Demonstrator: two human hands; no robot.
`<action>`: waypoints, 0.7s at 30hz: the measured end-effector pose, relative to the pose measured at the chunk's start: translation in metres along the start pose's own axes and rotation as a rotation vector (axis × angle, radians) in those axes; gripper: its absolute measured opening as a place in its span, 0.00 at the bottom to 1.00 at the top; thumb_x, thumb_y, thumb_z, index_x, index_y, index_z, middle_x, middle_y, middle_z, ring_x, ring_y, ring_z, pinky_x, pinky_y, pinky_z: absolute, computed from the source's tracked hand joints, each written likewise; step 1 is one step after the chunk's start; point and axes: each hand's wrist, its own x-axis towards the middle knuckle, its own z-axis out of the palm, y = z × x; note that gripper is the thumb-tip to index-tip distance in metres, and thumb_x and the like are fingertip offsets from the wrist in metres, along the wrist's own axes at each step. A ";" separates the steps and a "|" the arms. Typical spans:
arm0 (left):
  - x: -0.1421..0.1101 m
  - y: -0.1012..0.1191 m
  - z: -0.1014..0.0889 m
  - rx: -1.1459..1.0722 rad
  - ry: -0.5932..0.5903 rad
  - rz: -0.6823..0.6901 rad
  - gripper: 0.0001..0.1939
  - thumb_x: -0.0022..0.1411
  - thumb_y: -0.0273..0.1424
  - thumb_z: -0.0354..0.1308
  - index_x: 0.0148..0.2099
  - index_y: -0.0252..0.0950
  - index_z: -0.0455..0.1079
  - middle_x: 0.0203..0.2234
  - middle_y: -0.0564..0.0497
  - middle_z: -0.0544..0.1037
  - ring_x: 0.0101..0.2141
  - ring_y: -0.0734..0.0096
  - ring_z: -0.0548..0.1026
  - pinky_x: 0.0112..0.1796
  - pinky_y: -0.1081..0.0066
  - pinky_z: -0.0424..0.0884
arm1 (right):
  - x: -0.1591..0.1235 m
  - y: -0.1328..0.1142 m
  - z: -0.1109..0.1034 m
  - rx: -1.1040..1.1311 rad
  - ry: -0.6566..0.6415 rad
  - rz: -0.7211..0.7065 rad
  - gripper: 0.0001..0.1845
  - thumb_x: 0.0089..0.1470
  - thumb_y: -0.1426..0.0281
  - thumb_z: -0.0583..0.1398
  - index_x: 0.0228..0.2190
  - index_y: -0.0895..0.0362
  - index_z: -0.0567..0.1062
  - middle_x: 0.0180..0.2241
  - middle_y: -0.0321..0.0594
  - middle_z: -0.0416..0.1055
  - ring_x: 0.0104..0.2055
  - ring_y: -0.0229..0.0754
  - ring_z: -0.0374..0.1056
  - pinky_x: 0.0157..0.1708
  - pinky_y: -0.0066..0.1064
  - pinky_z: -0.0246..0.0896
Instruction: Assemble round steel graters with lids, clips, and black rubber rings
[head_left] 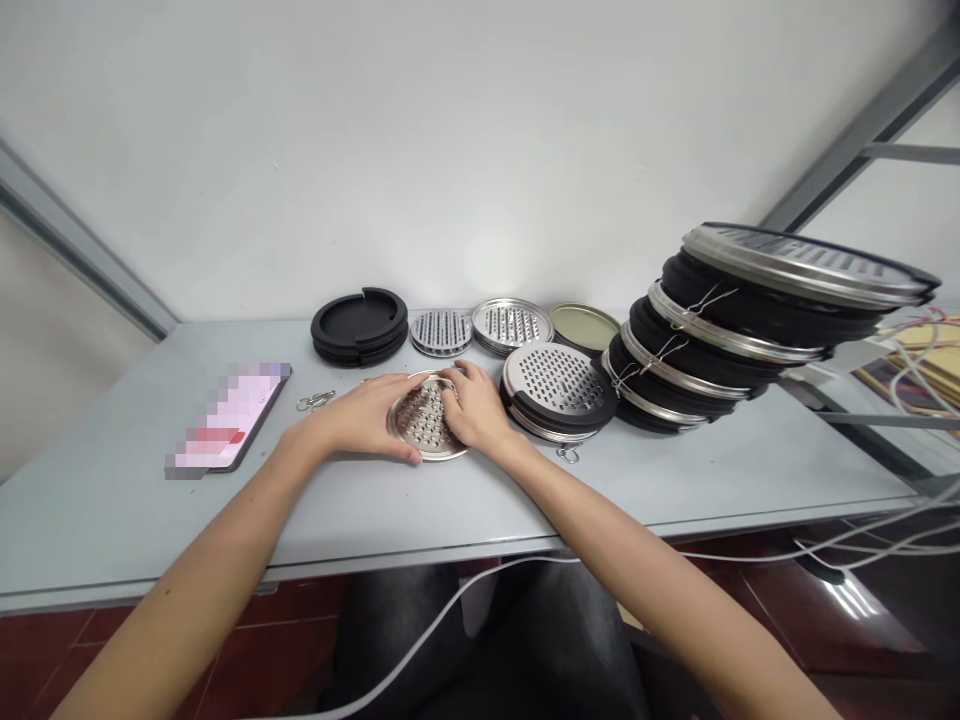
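A round metal grater disc (429, 418) with raised holes and a shiny rim lies on the table in front of me. My left hand (367, 415) spans its left side, fingers along the far rim and thumb at the near rim. From the right, my right hand (474, 405) grips the disc's edge, its fingers over the far right rim and onto the perforated face. Just right of it sits a grater disc in a black holder (559, 385). Small wire clips (316, 401) lie left of my left hand.
Behind are black plastic rings (360, 325), flat slotted grater plates (442, 332), a rimmed grater plate (513, 325) and an olive-green lid (585, 327). A leaning stack of black-and-metal grater units (720, 330) rises at right. A phone (232, 415) lies left; another wire clip (568, 454) is near the front.
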 end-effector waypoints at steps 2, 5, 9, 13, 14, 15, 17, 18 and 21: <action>0.000 0.000 0.000 0.003 -0.008 -0.011 0.62 0.43 0.59 0.67 0.72 0.40 0.45 0.68 0.42 0.56 0.66 0.44 0.54 0.63 0.50 0.53 | 0.000 0.000 0.000 0.006 0.004 -0.003 0.23 0.60 0.69 0.51 0.54 0.59 0.72 0.60 0.53 0.62 0.62 0.53 0.57 0.62 0.43 0.51; -0.001 -0.001 0.000 -0.001 -0.012 -0.025 0.62 0.43 0.59 0.67 0.72 0.39 0.45 0.68 0.41 0.56 0.66 0.44 0.54 0.63 0.51 0.53 | 0.000 0.000 0.001 0.014 0.010 0.000 0.22 0.60 0.69 0.51 0.54 0.59 0.72 0.60 0.53 0.62 0.63 0.52 0.57 0.62 0.43 0.51; 0.000 -0.003 0.001 -0.003 -0.002 -0.012 0.62 0.42 0.59 0.67 0.72 0.39 0.46 0.68 0.40 0.56 0.66 0.44 0.54 0.63 0.51 0.53 | 0.000 -0.001 0.000 0.010 0.008 0.003 0.22 0.61 0.68 0.52 0.54 0.60 0.72 0.60 0.53 0.62 0.63 0.52 0.57 0.62 0.43 0.50; 0.000 -0.002 0.000 0.002 0.007 0.003 0.62 0.42 0.58 0.68 0.72 0.39 0.47 0.67 0.41 0.57 0.65 0.43 0.55 0.63 0.51 0.54 | 0.000 -0.001 0.000 0.012 0.016 -0.002 0.21 0.63 0.66 0.52 0.53 0.60 0.72 0.59 0.53 0.62 0.62 0.53 0.57 0.62 0.43 0.50; 0.000 -0.002 0.000 0.001 0.008 0.005 0.61 0.43 0.58 0.68 0.72 0.40 0.47 0.67 0.41 0.58 0.65 0.43 0.56 0.63 0.51 0.54 | 0.000 0.000 0.001 0.016 0.018 -0.004 0.21 0.63 0.65 0.52 0.53 0.60 0.72 0.59 0.53 0.63 0.62 0.53 0.57 0.62 0.43 0.50; 0.000 -0.002 0.000 -0.001 0.008 0.008 0.61 0.43 0.58 0.68 0.72 0.40 0.47 0.67 0.41 0.58 0.65 0.43 0.56 0.63 0.51 0.54 | 0.000 0.000 0.001 0.020 0.020 -0.006 0.21 0.63 0.65 0.52 0.53 0.60 0.72 0.59 0.53 0.63 0.62 0.53 0.57 0.62 0.43 0.51; -0.001 -0.003 0.000 -0.006 0.007 0.009 0.61 0.43 0.58 0.68 0.72 0.40 0.47 0.67 0.42 0.58 0.65 0.43 0.56 0.63 0.51 0.54 | 0.000 0.000 0.002 0.028 0.025 -0.010 0.21 0.63 0.64 0.52 0.53 0.60 0.72 0.59 0.53 0.63 0.62 0.52 0.57 0.62 0.43 0.51; -0.001 -0.004 0.000 -0.009 0.007 0.006 0.61 0.43 0.58 0.68 0.72 0.40 0.47 0.67 0.42 0.58 0.65 0.43 0.56 0.63 0.51 0.54 | 0.001 0.000 0.002 0.032 0.030 -0.013 0.21 0.63 0.64 0.52 0.53 0.60 0.72 0.59 0.53 0.63 0.62 0.52 0.57 0.62 0.43 0.51; -0.001 -0.007 0.001 -0.015 0.011 -0.012 0.61 0.43 0.58 0.67 0.72 0.40 0.47 0.67 0.42 0.57 0.66 0.43 0.55 0.63 0.52 0.54 | 0.001 0.002 0.004 0.053 0.053 -0.026 0.21 0.62 0.65 0.53 0.52 0.60 0.72 0.58 0.53 0.64 0.61 0.52 0.58 0.61 0.43 0.51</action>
